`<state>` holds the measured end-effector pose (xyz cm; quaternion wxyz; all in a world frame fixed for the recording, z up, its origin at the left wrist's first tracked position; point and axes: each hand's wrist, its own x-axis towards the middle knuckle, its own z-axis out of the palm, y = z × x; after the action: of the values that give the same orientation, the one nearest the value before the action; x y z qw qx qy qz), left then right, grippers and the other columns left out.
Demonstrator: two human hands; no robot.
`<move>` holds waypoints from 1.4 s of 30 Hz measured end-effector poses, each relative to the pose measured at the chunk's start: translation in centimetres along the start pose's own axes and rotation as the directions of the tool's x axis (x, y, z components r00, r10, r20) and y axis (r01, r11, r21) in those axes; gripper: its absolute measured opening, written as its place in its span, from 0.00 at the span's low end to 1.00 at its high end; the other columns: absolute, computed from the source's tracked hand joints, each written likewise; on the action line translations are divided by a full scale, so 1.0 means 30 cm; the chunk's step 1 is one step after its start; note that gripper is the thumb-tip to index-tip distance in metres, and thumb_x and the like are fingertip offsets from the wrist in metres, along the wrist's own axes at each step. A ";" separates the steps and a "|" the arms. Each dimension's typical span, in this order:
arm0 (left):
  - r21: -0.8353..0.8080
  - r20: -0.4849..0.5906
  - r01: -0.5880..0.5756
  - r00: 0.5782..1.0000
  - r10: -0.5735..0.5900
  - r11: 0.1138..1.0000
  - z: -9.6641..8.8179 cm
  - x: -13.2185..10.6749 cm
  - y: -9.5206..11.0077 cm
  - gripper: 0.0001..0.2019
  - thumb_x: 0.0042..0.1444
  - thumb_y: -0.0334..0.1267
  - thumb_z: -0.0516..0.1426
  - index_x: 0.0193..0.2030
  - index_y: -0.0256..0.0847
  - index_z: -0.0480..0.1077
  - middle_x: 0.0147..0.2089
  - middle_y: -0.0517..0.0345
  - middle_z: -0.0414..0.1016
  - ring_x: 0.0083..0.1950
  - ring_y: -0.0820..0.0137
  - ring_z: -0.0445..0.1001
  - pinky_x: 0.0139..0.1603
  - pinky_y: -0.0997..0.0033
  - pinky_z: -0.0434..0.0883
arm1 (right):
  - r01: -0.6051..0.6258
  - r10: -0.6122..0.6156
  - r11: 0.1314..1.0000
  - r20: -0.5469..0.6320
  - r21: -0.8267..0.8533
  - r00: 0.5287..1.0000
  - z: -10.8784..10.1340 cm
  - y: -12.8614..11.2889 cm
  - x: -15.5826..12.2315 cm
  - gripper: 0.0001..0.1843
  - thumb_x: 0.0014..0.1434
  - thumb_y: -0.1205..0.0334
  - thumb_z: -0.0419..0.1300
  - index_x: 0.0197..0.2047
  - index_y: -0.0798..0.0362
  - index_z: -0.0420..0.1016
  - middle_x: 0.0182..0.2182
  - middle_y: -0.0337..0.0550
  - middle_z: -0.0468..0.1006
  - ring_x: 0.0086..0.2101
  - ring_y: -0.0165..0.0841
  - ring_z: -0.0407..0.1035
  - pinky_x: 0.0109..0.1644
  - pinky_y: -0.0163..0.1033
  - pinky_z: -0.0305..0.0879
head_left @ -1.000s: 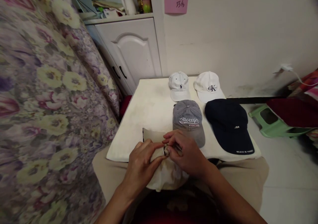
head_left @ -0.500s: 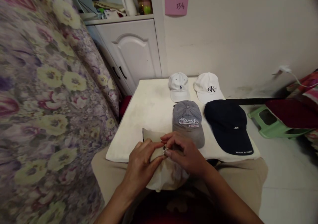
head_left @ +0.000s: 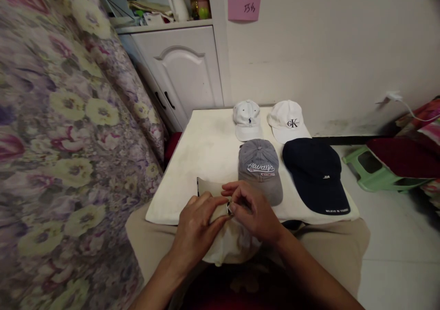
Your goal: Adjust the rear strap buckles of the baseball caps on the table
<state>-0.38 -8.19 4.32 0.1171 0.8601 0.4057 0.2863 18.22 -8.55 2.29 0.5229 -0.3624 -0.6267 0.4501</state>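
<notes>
A cream baseball cap (head_left: 228, 248) rests at the near edge of the table, its crown toward me. My left hand (head_left: 199, 220) is closed on its strap, thumb and fingers pinching the band. At the small metal buckle (head_left: 229, 208), my right hand (head_left: 256, 211) pinches with thumb and forefinger. Part of the cap's brim (head_left: 213, 187) shows beyond my fingers. Just past my right hand lies a grey cap (head_left: 260, 161) with "Always" lettering. The strap's end is mostly hidden by my fingers.
On the cream-topped table (head_left: 192, 163) lie a navy cap (head_left: 314, 172), a white cap (head_left: 288, 119) and a pale cap with a small logo (head_left: 247, 117). A floral curtain (head_left: 75, 140) hangs at left. A green stool (head_left: 374, 168) stands at right, a white cabinet (head_left: 185, 71) behind.
My right thumb and forefinger have shifted slightly at the buckle, which now sits a little further right. The left hand keeps its hold, and the other caps have not moved.
</notes>
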 end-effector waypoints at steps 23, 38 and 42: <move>0.053 0.019 -0.051 0.999 0.050 0.997 0.008 -0.003 -0.005 0.10 0.63 0.39 0.59 0.49 0.41 0.71 0.35 0.58 0.71 0.35 0.64 0.69 0.36 0.65 0.62 | -0.079 0.096 0.980 0.090 -0.182 0.991 -0.059 -0.026 0.020 0.06 0.58 0.72 0.64 0.31 0.52 0.77 0.43 0.44 0.80 0.44 0.34 0.75 0.50 0.42 0.68; 0.078 0.041 -0.003 0.999 0.000 0.997 0.022 -0.013 -0.006 0.10 0.64 0.37 0.57 0.51 0.43 0.69 0.38 0.56 0.72 0.38 0.62 0.68 0.38 0.64 0.62 | -0.061 0.098 0.966 0.136 -0.253 0.986 -0.063 -0.033 0.020 0.06 0.58 0.71 0.62 0.32 0.51 0.75 0.39 0.41 0.80 0.40 0.33 0.74 0.49 0.41 0.66; 0.065 0.026 -0.021 0.999 0.019 0.998 0.028 -0.016 -0.005 0.09 0.65 0.39 0.55 0.51 0.43 0.68 0.38 0.56 0.72 0.38 0.62 0.68 0.38 0.64 0.62 | -0.122 0.156 0.974 0.176 -0.190 0.972 -0.076 -0.029 0.037 0.06 0.57 0.71 0.62 0.31 0.51 0.73 0.40 0.40 0.80 0.38 0.32 0.73 0.47 0.40 0.66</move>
<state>-0.24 -8.42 3.39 0.0912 0.8710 0.4046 0.2632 20.26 -7.39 3.58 0.3935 -0.4063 -0.6842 0.4604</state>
